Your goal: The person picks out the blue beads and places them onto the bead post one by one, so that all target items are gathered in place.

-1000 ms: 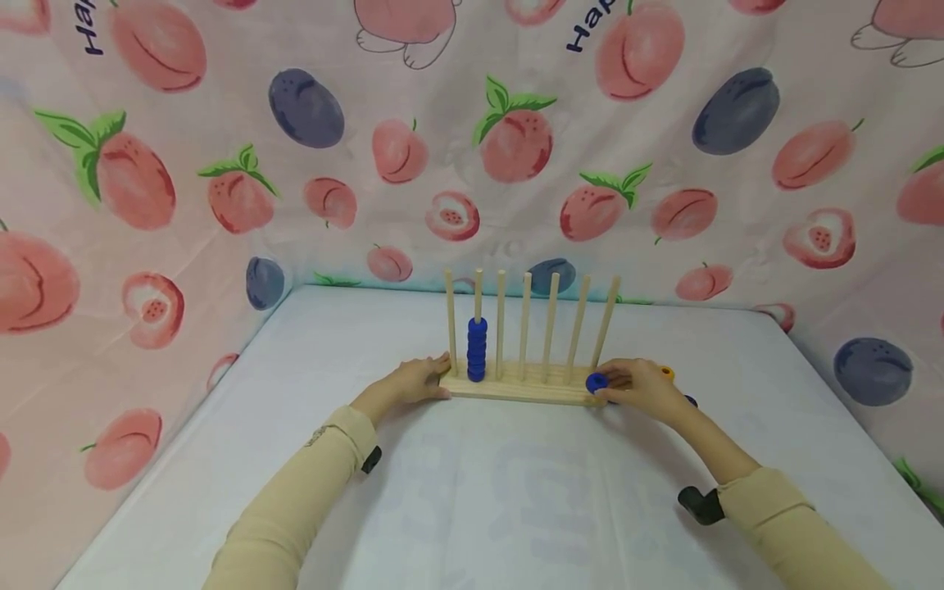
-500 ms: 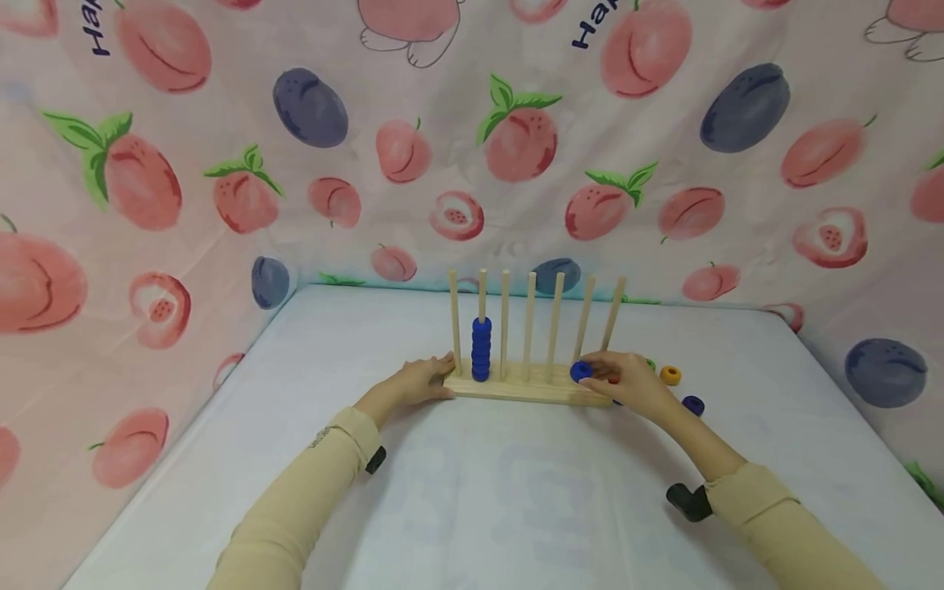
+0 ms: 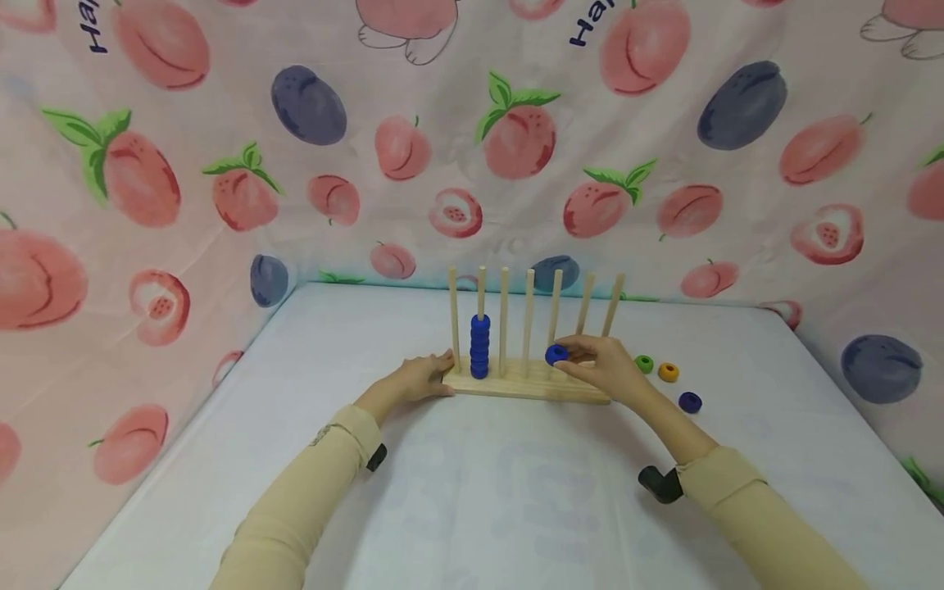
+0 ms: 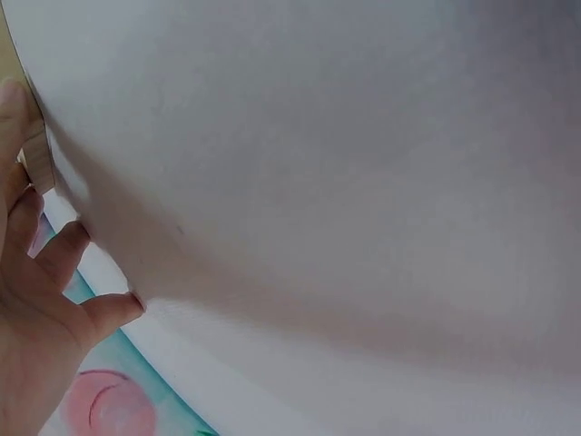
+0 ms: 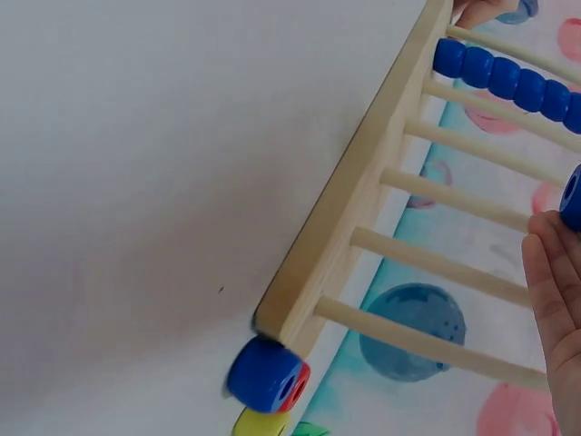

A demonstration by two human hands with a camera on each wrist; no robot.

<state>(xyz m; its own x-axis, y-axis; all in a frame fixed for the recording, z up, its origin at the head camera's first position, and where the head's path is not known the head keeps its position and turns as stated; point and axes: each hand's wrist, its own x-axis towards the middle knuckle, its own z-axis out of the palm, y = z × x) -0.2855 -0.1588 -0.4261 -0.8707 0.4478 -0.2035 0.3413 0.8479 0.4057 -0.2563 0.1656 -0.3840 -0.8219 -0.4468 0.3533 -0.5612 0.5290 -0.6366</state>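
A wooden peg rack stands on the white cloth, its upright pegs in a row. Blue beads are stacked on its second peg from the left. My left hand holds the rack's left end, thumb in front and fingers behind; the left wrist view shows other fingers spread along the cloth. My right hand pinches a loose blue bead in front of the middle pegs, raised above the base. That bead shows at the edge of the right wrist view, by the fingertips.
Right of the rack lie a green bead, an orange-yellow bead and a dark blue bead. The right wrist view has another blue bead beside the rack's end, with a red bead behind. A fruit-print cloth hangs behind.
My right hand has carried the blue bead leftward and up from the rack's right end to the middle pegs, uncovering the loose beads at right. My left hand stays at the rack's end.
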